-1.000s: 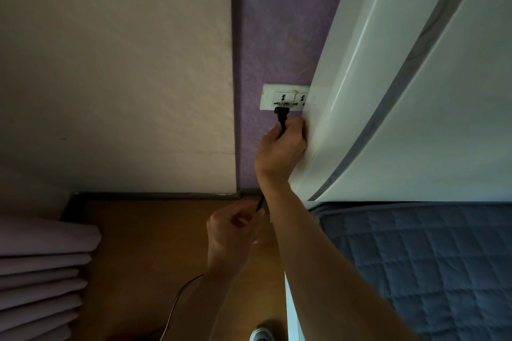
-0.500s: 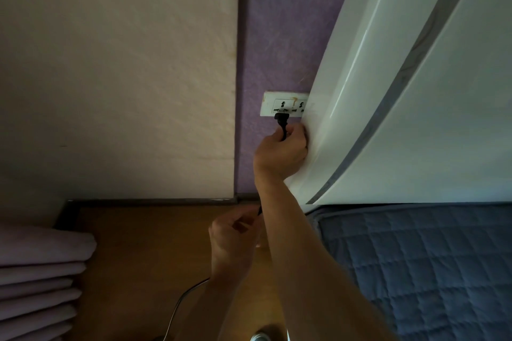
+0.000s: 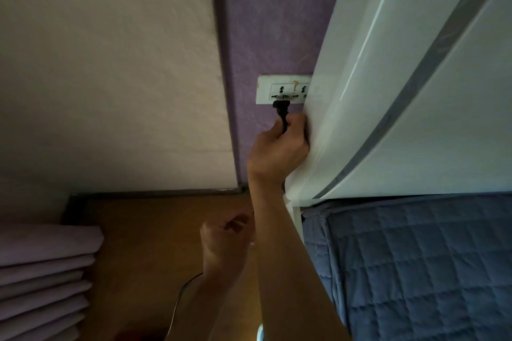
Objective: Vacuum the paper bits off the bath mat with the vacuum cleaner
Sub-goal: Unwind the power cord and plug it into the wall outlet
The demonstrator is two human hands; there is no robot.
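Purple wall [image 3: 271, 22], cream panel [image 3: 110, 63] at left, wood floor [image 3: 144, 243], blue quilt [image 3: 415, 271] at right. Black plug [image 3: 281, 108] seated at white socket [image 3: 282, 90]. Right hand [image 3: 277, 149] grip pinched on plug's cord. Left hand [image 3: 224, 243] grip closed below; contents cannot be told. Cord [image 3: 180, 296] seen near floor.

Head cam looks fwd/down, close on wall outlet [image 3: 284, 90].
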